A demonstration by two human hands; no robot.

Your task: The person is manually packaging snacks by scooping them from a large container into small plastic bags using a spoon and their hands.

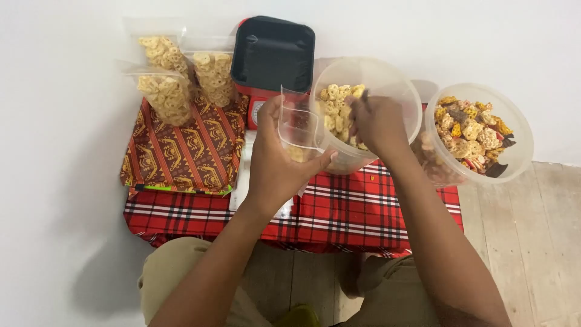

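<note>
Head view: looking down at a low bench (363, 212) covered in red plaid cloth, set against a white wall
Left hand (275, 160): fingers wrapped around a small clear plastic pouch (298, 124), held upright with its mouth open, just beside the tub rim; a few pale snack pieces show at its bottom
Right hand (378, 124): inside the round translucent plastic tub (387, 82), fingers closed on yellow ring-shaped snacks (336, 106); exact grip hidden by the knuckles
Second tub (514, 130): round, translucent, right of the first; holds mixed yellow, orange and dark snacks
Filled pouches (181, 79): three clear bags of ring snacks, standing at the far left on a brown patterned cloth (181, 151)
Red-and-black device (272, 54): against the wall, between pouches and tub
</note>
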